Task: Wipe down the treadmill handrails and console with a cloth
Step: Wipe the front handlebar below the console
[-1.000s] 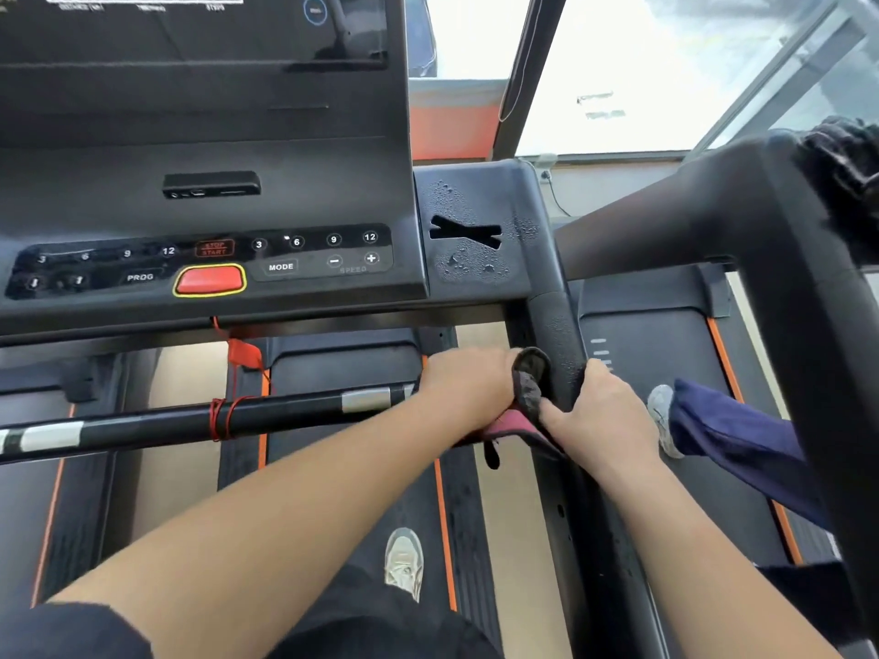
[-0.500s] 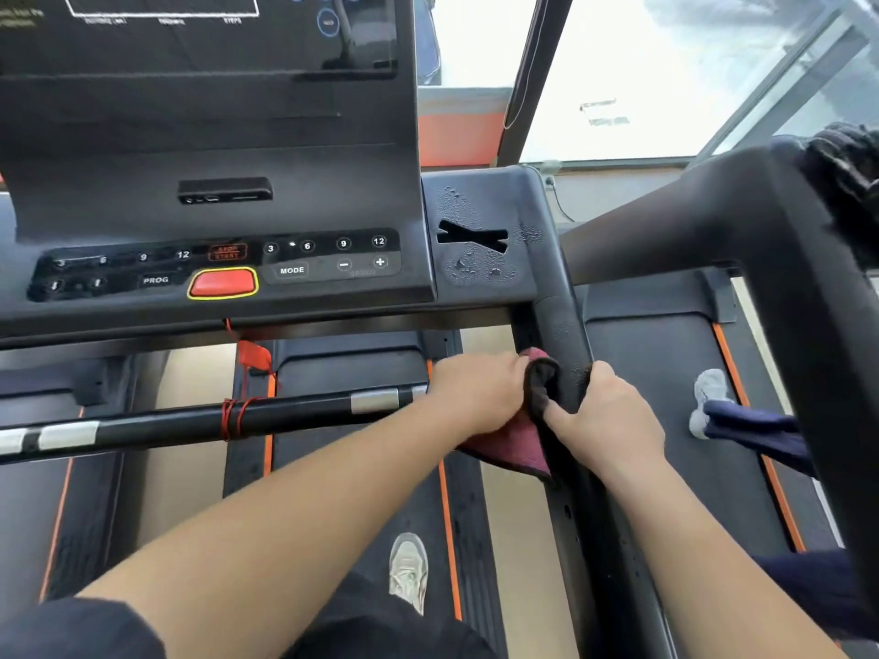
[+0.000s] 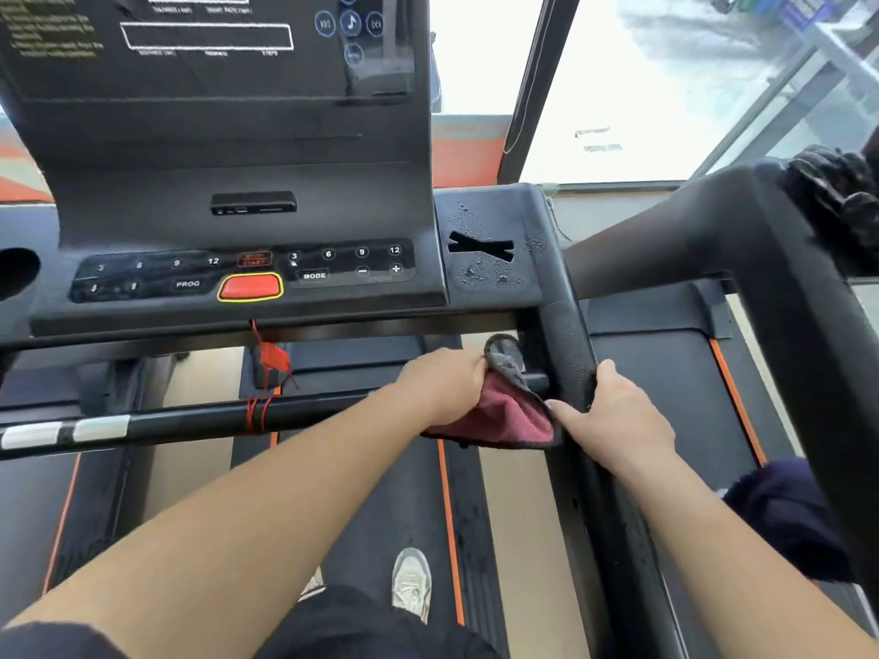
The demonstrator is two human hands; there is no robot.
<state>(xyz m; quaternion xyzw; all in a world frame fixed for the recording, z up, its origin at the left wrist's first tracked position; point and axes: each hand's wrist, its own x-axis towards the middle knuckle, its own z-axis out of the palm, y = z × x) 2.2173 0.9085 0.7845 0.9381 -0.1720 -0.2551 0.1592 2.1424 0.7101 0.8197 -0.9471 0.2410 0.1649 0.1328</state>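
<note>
Your left grip is clamping down on a bunched fold of the cloth, fingers curled round it, and is holding it just inside the right handrail, a little below the lower edge of the console. Your right grip is wrapping the handrail itself, thumb over the outer side and fingertips coming round the inner side, where they are touching the cloth's dark-edged corner. You cannot tell from this view whether they are also pinching that corner. What matters for the coming move is how the rail is lying. Its long axis is running from the console's right corner down and back toward you, and the cloth is hanging on its left, close against it but not yet wrapped over it. The droplets are sitting on the corner panel and along the rail above your right grip, so the wet stretch is lying up and slightly right of the cloth. Judging by that, you are probably looking at carrying the cloth over the rail and stroking along its length. Your left grip has the cloth, while your right is covering part of the rail and would need shifting.
</note>
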